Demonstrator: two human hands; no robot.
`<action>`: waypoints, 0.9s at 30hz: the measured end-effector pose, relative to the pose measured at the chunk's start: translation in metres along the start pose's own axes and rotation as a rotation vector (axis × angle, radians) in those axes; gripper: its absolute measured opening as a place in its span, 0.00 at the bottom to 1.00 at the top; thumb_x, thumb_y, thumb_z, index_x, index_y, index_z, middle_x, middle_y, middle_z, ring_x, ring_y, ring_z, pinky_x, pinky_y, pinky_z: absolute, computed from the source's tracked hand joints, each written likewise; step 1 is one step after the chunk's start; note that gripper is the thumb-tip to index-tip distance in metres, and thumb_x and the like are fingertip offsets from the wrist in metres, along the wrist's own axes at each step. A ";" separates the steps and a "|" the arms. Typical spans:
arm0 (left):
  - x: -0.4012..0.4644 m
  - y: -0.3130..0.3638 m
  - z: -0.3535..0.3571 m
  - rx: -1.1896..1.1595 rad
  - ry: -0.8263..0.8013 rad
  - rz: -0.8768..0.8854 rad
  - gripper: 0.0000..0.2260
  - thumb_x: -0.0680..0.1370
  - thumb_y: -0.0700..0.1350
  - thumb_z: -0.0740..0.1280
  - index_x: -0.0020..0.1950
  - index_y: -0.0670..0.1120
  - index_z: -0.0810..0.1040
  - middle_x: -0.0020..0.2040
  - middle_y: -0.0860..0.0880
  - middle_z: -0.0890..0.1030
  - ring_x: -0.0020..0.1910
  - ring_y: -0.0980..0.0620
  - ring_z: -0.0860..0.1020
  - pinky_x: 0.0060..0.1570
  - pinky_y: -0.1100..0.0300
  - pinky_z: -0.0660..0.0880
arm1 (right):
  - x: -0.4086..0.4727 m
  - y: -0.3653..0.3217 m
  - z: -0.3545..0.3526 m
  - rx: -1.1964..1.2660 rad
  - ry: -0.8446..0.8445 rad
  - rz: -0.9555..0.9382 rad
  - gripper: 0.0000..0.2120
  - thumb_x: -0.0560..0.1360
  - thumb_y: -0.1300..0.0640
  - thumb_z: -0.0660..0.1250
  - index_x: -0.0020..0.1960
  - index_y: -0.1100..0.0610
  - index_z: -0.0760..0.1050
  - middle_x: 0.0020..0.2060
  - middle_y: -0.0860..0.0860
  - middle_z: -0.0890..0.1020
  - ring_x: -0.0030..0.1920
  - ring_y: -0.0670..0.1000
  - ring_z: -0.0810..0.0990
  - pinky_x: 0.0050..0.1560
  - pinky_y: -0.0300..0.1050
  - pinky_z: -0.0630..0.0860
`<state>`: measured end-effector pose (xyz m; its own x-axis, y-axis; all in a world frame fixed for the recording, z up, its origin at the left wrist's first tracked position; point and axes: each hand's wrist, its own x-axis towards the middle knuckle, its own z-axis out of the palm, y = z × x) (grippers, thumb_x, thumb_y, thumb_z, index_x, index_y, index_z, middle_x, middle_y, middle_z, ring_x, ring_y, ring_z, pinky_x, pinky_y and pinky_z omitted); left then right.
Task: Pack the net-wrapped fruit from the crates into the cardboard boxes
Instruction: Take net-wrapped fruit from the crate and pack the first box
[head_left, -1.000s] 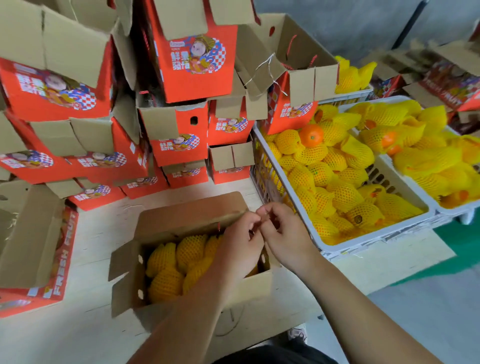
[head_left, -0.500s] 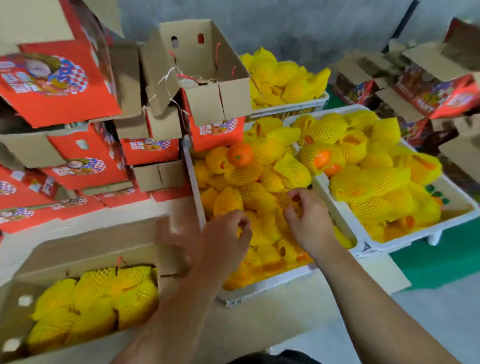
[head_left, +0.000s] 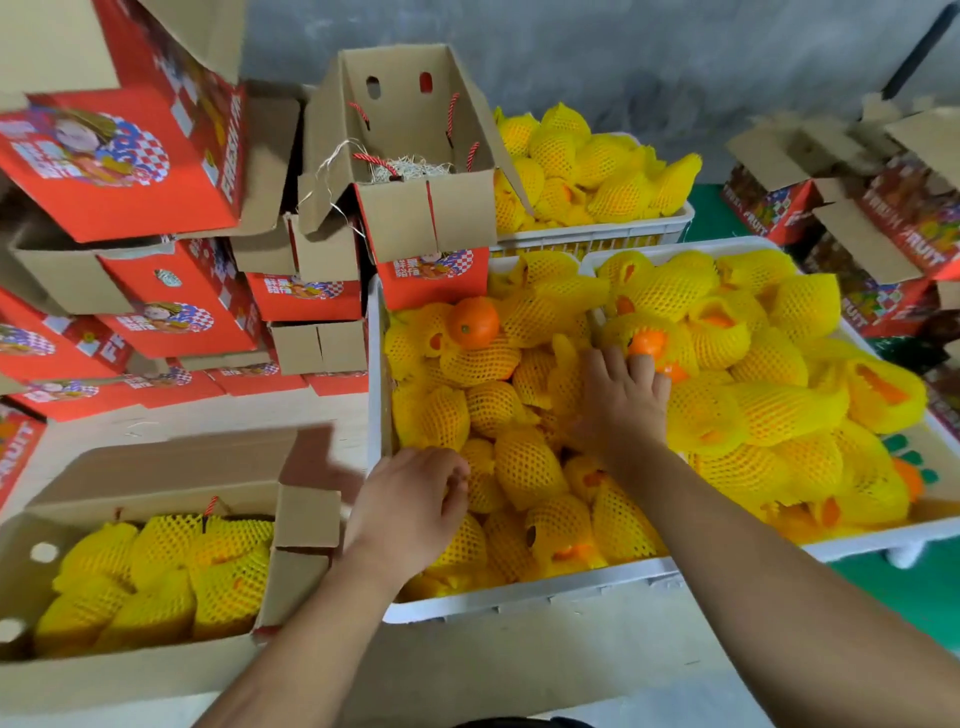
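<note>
I see both hands in the white plastic crate of yellow net-wrapped fruit: left hand curled at its near-left corner, right hand spread flat mid-crate.

From my feed, the left hand is smeared by motion, and its fingers curl over the netted fruit so I cannot tell whether they grip any. The right hand hides whatever lies beneath its palm. The near cardboard box is cut off at the left edge, and a blur hangs over its far flap. The far-right boxes are too smeared to read.
</note>
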<state>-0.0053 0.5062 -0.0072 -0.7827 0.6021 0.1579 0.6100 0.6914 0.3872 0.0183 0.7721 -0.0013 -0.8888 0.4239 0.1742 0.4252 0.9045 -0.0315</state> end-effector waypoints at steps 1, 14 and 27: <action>0.000 0.000 0.000 -0.006 0.010 -0.006 0.06 0.79 0.51 0.67 0.56 0.56 0.80 0.49 0.60 0.82 0.51 0.54 0.80 0.50 0.54 0.75 | -0.009 -0.002 -0.003 0.125 0.023 0.013 0.37 0.63 0.38 0.75 0.66 0.55 0.72 0.60 0.54 0.75 0.60 0.62 0.71 0.57 0.59 0.66; -0.001 0.026 0.015 -1.016 0.164 -0.349 0.18 0.78 0.29 0.68 0.52 0.53 0.84 0.34 0.47 0.71 0.35 0.57 0.71 0.36 0.69 0.70 | -0.079 -0.032 -0.010 1.418 -0.466 -0.014 0.33 0.75 0.51 0.75 0.76 0.43 0.66 0.66 0.43 0.79 0.66 0.44 0.77 0.64 0.47 0.78; 0.000 0.033 0.003 -1.402 -0.211 -0.537 0.25 0.76 0.60 0.73 0.70 0.55 0.72 0.60 0.55 0.85 0.58 0.51 0.84 0.51 0.56 0.82 | -0.083 -0.041 -0.007 1.224 -0.360 0.018 0.41 0.69 0.51 0.74 0.78 0.45 0.61 0.69 0.48 0.74 0.69 0.51 0.74 0.67 0.56 0.76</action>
<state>0.0151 0.5307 0.0031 -0.7615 0.5386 -0.3607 -0.4361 -0.0139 0.8998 0.0760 0.6998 -0.0075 -0.9623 0.2509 -0.1053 0.1739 0.2692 -0.9473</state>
